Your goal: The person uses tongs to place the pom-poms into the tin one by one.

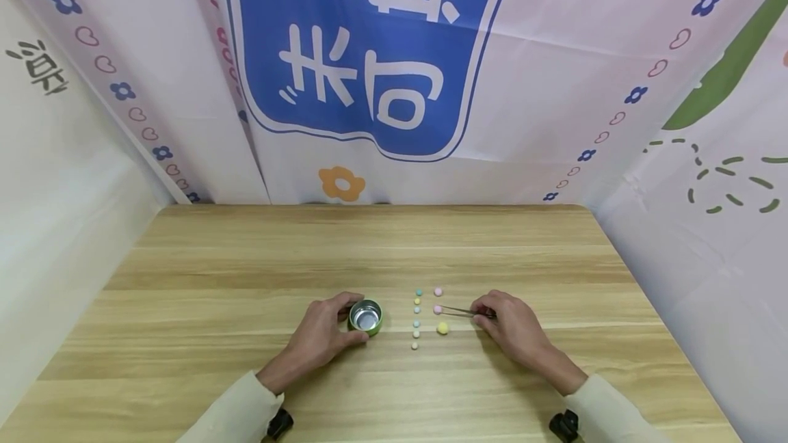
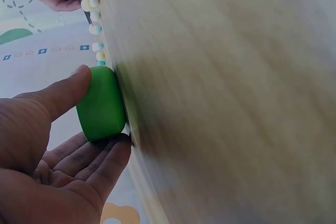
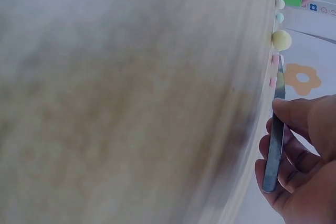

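far tabletop edge well beyond, left fingers grip a tin, right fingers pinch tweezers.

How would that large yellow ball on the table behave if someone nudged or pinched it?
The large yellow ball would probably roll, being round on a flat-looking table. It is likely light, looking small beside the right hand. Slim tweezers might slip off its curved sides.
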Action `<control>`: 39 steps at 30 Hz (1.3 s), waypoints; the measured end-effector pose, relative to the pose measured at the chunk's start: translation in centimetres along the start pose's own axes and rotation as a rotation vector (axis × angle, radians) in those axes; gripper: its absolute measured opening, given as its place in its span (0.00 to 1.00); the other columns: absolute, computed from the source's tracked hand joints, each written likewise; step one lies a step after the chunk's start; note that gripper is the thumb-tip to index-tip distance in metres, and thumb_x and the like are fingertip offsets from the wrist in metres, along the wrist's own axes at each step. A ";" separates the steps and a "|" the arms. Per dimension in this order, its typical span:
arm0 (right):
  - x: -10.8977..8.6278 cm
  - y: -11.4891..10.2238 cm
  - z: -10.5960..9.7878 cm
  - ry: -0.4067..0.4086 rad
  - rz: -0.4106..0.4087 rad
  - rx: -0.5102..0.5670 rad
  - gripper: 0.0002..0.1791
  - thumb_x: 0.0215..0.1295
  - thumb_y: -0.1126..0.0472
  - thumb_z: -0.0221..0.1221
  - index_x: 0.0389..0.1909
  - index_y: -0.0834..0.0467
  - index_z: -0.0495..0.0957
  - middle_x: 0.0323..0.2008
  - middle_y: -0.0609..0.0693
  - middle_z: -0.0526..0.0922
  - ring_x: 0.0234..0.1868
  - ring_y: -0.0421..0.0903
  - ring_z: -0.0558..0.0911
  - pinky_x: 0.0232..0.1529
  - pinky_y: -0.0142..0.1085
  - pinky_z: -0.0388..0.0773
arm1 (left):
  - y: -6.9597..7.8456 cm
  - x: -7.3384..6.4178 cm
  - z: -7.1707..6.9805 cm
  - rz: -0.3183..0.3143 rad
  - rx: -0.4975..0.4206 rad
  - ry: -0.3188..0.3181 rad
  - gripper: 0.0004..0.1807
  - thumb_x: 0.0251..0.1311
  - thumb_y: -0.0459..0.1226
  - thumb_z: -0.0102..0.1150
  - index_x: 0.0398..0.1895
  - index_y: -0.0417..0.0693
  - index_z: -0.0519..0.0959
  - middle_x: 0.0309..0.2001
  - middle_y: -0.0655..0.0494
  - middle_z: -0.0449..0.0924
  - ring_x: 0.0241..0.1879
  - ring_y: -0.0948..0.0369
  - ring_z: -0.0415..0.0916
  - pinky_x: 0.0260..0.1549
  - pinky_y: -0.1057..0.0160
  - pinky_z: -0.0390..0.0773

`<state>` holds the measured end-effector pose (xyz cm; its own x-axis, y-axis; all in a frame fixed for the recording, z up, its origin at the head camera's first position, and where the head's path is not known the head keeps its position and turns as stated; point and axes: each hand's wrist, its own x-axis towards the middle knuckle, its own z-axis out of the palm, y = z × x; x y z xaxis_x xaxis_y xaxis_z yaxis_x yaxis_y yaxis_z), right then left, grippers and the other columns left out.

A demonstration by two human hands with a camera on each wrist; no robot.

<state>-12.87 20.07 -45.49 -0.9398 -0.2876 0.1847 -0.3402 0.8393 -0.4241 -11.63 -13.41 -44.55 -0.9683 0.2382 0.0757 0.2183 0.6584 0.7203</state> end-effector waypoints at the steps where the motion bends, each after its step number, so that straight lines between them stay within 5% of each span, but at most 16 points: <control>1: 0.0 0.0 0.0 0.001 -0.001 -0.001 0.06 0.57 0.62 0.70 0.34 0.50 0.85 0.32 0.40 0.83 0.35 0.36 0.81 0.38 0.35 0.81 | 0.0 0.0 0.0 -0.003 0.001 0.000 0.33 0.41 0.34 0.79 0.54 0.40 0.79 0.51 0.44 0.84 0.49 0.49 0.84 0.50 0.56 0.84; 16: -0.3 -0.8 -0.1 0.016 -0.020 0.001 0.05 0.57 0.63 0.69 0.33 0.52 0.85 0.31 0.41 0.83 0.34 0.35 0.80 0.36 0.31 0.81 | 0.2 0.2 0.2 -0.037 -0.008 0.004 0.32 0.41 0.34 0.79 0.55 0.42 0.79 0.52 0.45 0.84 0.50 0.50 0.84 0.50 0.56 0.84; 27: 0.4 -4.6 -0.6 0.017 -0.094 0.058 0.05 0.56 0.62 0.70 0.33 0.52 0.85 0.31 0.39 0.83 0.32 0.33 0.79 0.36 0.28 0.81 | 0.1 0.1 0.3 -0.033 -0.003 0.005 0.32 0.41 0.34 0.79 0.54 0.42 0.79 0.51 0.46 0.84 0.50 0.50 0.84 0.50 0.56 0.84; 39: 2.1 -8.3 1.2 0.022 -0.194 0.091 0.03 0.58 0.61 0.69 0.33 0.51 0.86 0.30 0.40 0.83 0.32 0.34 0.80 0.34 0.26 0.81 | 0.1 0.2 0.3 -0.016 -0.025 0.007 0.31 0.41 0.32 0.79 0.53 0.42 0.79 0.50 0.48 0.85 0.50 0.51 0.84 0.50 0.58 0.84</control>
<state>-12.04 11.94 -42.64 -0.8558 -0.4288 0.2893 -0.5171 0.7239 -0.4568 -11.77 -13.12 -44.67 -0.9724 0.2228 0.0692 0.2001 0.6440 0.7384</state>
